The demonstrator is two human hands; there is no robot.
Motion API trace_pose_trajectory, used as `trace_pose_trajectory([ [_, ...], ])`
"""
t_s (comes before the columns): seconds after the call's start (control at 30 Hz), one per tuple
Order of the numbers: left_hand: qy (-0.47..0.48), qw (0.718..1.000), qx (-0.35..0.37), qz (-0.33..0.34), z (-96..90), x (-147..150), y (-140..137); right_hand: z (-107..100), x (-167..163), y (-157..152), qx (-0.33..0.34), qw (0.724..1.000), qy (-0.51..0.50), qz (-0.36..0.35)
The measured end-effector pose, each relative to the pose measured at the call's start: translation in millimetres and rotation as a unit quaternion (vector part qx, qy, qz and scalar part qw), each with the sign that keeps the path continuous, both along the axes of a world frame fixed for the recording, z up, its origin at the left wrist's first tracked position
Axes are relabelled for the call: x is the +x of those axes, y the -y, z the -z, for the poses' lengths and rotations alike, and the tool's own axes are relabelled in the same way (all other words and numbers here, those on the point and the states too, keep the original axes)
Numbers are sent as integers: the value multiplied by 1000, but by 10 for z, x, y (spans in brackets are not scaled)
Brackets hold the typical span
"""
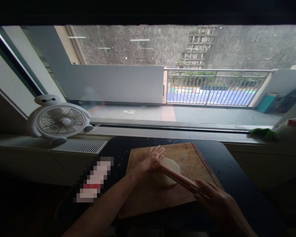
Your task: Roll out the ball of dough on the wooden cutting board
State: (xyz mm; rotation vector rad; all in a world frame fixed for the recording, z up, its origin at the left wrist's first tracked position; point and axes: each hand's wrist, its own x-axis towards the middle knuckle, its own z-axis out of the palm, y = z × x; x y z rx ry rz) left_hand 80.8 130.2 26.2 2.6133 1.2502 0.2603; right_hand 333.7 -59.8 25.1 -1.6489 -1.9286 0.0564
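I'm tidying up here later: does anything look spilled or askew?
Slightly messy: stray white specks, perhaps flour, lie on the dark table beyond and left of the board. The board also sits a little askew to the table's far edge. Nothing else stands out, though the pixelated patch at the left can't be judged.

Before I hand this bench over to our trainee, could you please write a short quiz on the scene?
1. Which thing lies under the rolling pin?
A) a plate
B) a round of dough
C) a folded towel
2. True or false: the white fan stands on the wooden board.
3. Where along the rolling pin is each hand?

Key:
1. B.
2. False; the white fan is off the wooden board, to its left in the picture.
3. The left hand is at the far end, and the right hand holds the near end.
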Motion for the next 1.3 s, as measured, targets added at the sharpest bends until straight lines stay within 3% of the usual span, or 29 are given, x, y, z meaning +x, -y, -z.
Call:
trace_pose_trajectory([
  [0.1,10,999,45,26,61,-293,355,40,15,44,4,1000,-20,-18],
  [0.2,6,999,51,-5,94,-404,517,54,18,71,-9,999,-46,-22],
  [0.33,-8,997,60,-43,53,-87,181,-12,14,45,-2,998,-67,-5],
  [0.43,-53,998,-12,-43,-18,181,-147,-74,37,45,11,998,-60,16],
  [0.5,-56,998,-26,-32,-51,209,-188,-92,70,76,10,999,-50,15],
  [0.67,7,1000,28,10,-15,-189,289,-57,146,167,21,1000,-16,-16],
  [0.77,10,999,30,-9,20,-326,441,-35,156,158,28,999,-1,-30],
  [0.83,3,999,25,-26,35,-237,332,-33,152,131,26,999,2,-36],
  [1.0,-30,996,-59,-59,-18,326,-275,-10,100,94,15,1000,5,4],
  [1.1,-26,997,-55,-56,-77,459,-370,43,66,116,11,999,0,34],
  [1.17,-11,999,-29,-33,-76,337,-203,62,78,131,11,999,-6,36],
  [1.3,13,998,52,21,-2,-182,504,23,199,73,-10,1000,-4,-1],
])
